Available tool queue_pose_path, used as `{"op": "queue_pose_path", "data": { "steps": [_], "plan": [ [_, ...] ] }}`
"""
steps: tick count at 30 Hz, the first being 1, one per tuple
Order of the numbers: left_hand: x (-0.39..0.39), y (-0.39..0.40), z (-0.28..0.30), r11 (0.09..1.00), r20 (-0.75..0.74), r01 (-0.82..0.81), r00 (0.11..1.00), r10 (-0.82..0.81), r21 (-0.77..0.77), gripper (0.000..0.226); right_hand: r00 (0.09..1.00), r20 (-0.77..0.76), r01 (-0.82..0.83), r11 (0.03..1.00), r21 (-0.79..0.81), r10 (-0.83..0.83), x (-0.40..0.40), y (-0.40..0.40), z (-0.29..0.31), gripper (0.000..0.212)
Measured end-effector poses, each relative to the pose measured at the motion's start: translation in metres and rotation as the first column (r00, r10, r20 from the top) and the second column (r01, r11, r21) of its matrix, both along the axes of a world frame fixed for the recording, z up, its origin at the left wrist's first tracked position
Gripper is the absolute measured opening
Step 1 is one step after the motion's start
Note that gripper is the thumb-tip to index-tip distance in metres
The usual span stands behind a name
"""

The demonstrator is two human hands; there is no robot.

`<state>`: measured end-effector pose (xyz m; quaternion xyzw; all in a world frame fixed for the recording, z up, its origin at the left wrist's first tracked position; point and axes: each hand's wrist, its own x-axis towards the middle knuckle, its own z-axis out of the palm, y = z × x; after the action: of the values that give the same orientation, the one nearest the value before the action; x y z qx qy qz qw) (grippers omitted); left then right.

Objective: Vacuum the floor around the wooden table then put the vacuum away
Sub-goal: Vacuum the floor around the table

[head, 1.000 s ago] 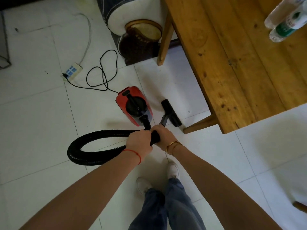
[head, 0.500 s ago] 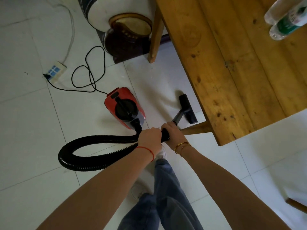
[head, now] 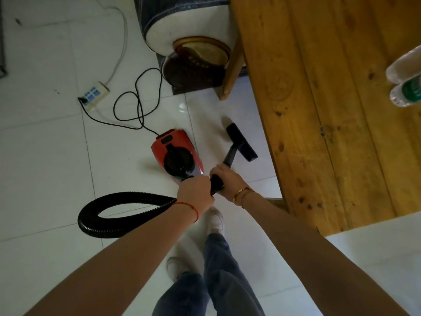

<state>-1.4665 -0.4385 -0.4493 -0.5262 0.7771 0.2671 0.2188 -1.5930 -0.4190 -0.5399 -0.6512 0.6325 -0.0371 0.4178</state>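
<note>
A red and black canister vacuum point(head: 176, 153) sits on the white tiled floor. Its ribbed black hose point(head: 118, 213) loops out to the left and back to my hands. My left hand point(head: 196, 191) grips the hose end of the black wand. Just ahead of it, my right hand point(head: 224, 177) grips the wand point(head: 230, 156). The black floor nozzle point(head: 241, 142) lies on the tiles beside the edge of the wooden table point(head: 330, 106), near its front leg.
The vacuum's black cord point(head: 136, 106) curls across the floor to a white power strip point(head: 94, 98). A cushioned stool with a dark base point(head: 191, 53) stands behind a table leg point(head: 232, 71). Two plastic bottles point(head: 406, 80) lie on the table. My feet point(head: 216, 220) are below the hands.
The nozzle has slid forward along the table's edge, away from the front leg. My hands went with it and I stepped forward. The canister stayed in place.
</note>
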Motion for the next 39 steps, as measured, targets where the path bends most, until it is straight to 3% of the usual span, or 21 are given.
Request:
{"op": "queue_pose_path", "data": {
  "steps": [6,13,23,34,39],
  "plan": [
    [0.042,-0.009,0.019,0.999,0.064,-0.044,0.997,0.043,0.001,0.024,0.994,0.083,-0.074,0.997,-0.014,0.075,0.043,-0.016,0.019,0.025],
    [0.088,-0.005,0.035,0.995,0.098,-0.096,0.991,0.092,0.035,0.020,0.983,0.069,-0.172,0.985,0.007,0.171,0.091,-0.018,0.028,0.024],
    [0.106,-0.017,0.026,0.983,0.042,-0.184,0.982,0.183,0.029,0.020,0.970,0.052,-0.239,0.971,0.024,0.238,0.106,-0.043,0.025,0.019],
    [0.091,-0.112,0.014,0.962,0.042,-0.273,0.961,0.272,0.010,0.017,0.941,0.051,-0.337,0.942,0.011,0.336,0.091,-0.151,0.026,0.018],
    [0.072,-0.170,0.015,0.968,0.040,-0.248,0.968,0.249,-0.031,0.018,0.963,0.071,-0.260,0.965,-0.039,0.262,0.074,-0.205,0.031,0.015]
  ]
}}
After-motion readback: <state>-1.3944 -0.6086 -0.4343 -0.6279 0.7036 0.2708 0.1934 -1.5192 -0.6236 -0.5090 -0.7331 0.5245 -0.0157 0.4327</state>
